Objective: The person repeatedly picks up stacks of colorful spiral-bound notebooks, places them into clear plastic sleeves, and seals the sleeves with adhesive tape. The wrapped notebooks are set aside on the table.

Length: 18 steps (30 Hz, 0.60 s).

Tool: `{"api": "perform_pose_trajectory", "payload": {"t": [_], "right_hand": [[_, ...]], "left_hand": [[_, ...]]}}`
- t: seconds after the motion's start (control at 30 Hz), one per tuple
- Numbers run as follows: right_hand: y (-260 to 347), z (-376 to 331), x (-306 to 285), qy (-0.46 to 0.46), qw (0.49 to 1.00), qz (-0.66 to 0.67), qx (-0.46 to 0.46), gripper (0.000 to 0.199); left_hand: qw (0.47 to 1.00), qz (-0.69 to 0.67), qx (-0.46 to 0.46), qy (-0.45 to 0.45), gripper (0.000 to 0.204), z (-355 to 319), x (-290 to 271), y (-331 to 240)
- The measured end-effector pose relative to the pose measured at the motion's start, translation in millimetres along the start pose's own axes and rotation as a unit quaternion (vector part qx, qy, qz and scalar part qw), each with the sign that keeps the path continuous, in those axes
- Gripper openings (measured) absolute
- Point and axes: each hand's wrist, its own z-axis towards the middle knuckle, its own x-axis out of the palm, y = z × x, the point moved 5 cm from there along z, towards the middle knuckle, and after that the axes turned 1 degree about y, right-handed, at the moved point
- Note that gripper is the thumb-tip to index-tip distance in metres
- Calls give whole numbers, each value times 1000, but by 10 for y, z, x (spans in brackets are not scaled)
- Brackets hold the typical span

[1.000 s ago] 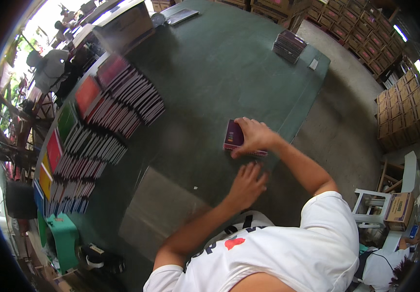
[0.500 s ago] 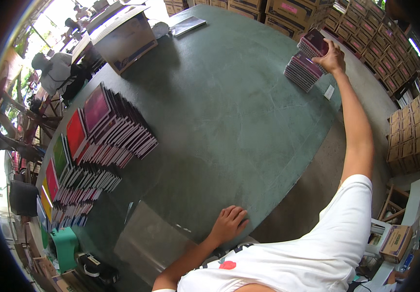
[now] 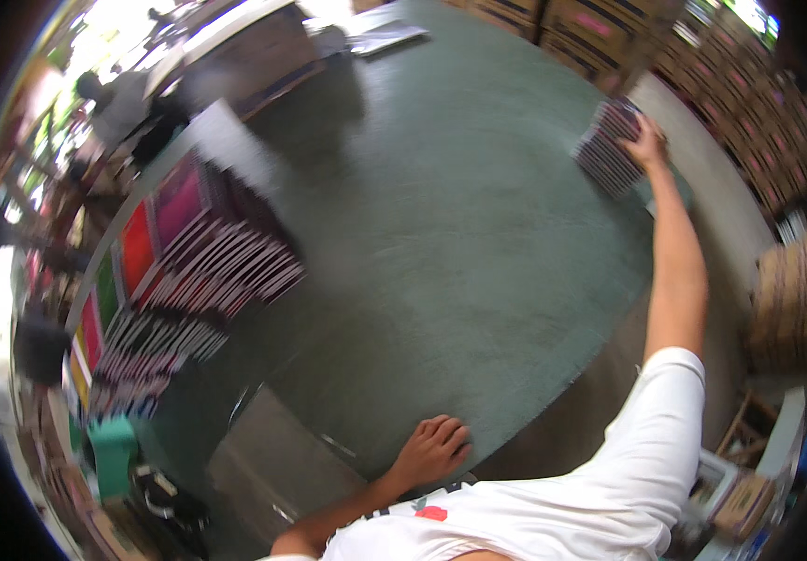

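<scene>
My right arm reaches to the far right edge of the table, and my right hand [image 3: 648,145] is closed round the side of a stack of small dark-covered notebooks [image 3: 606,154]. The notebooks look spiral-bound, with purplish covers; motion blurs them. Near the table's front edge, my left hand [image 3: 433,451] rests on the green tabletop [image 3: 441,234], fingers slightly bent, with nothing seen in it. Beside my left forearm lies a clear plastic sheet [image 3: 282,453].
Tall stacks of notebooks with purple [image 3: 179,206], red [image 3: 138,241] and green covers line the left side. An open carton [image 3: 254,61] and a pale packet [image 3: 387,37] sit at the far end. Stacked cartons [image 3: 740,112] stand beyond the right edge. A person [image 3: 123,117] is at far left.
My right hand has lowered the upper notebooks onto the lower ones, so they now form one stack. The view has shifted slightly; my left hand stays on the table.
</scene>
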Motion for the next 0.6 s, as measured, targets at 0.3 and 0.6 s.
{"api": "perform_pose_trajectory", "payload": {"t": [0.3,0.6], "right_hand": [[3412,-1925,263,-100,934,109,-324,52],[4184,-2849,-227,-23,919,221,-327,20]], "left_hand": [[995,21,66,-74,21,-85,80,15],[934,117,-119,-317,17,-2007,-2180,1261]]}}
